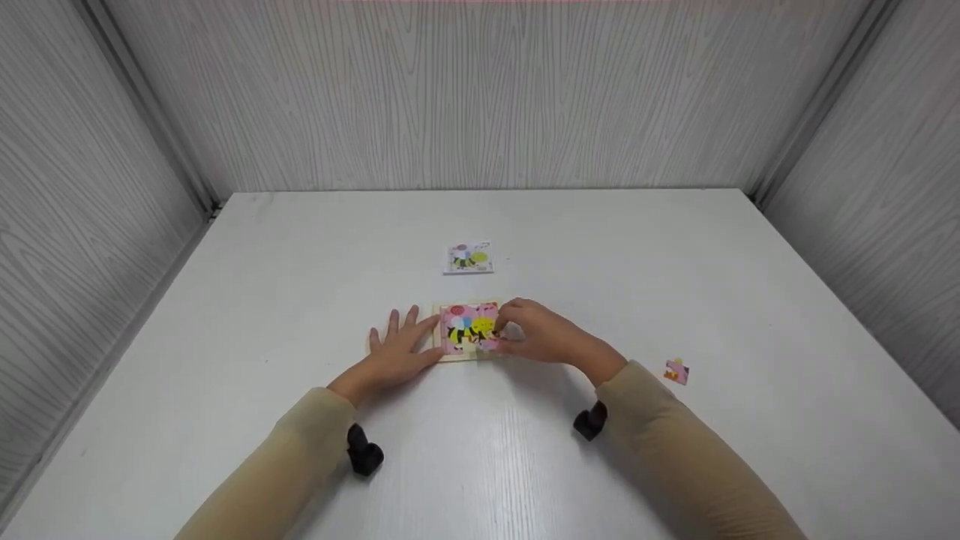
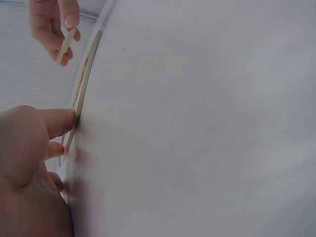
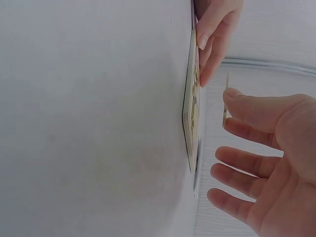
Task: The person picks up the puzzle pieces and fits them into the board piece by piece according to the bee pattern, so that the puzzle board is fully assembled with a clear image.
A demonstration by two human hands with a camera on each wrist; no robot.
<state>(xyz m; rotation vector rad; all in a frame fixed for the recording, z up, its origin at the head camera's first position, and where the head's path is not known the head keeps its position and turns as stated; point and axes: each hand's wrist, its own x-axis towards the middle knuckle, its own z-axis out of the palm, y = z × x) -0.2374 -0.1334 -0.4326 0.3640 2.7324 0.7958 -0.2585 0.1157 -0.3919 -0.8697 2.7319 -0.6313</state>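
Note:
A wooden jigsaw puzzle board (image 1: 450, 358) with a bee picture lies flat on the white table in the head view. Several pieces fill its frame, and a pale bare patch shows at the lower middle. My left hand (image 1: 397, 349) rests at the board's left side, fingers spread, its thumb touching the edge. Over the right side of the board, my right hand (image 1: 546, 330) pinches a puzzle piece (image 3: 225, 114) between thumb and index finger. In both wrist views that piece is held above the board, apart from it. Its printed face is hard to make out.
A square picture card (image 1: 469, 259) with the same bee design lies behind the board. One loose puzzle piece (image 1: 676, 371), pink with orange, is on the table to the right of my right forearm. Wood-grain panels (image 1: 480, 97) enclose the table's back and sides.

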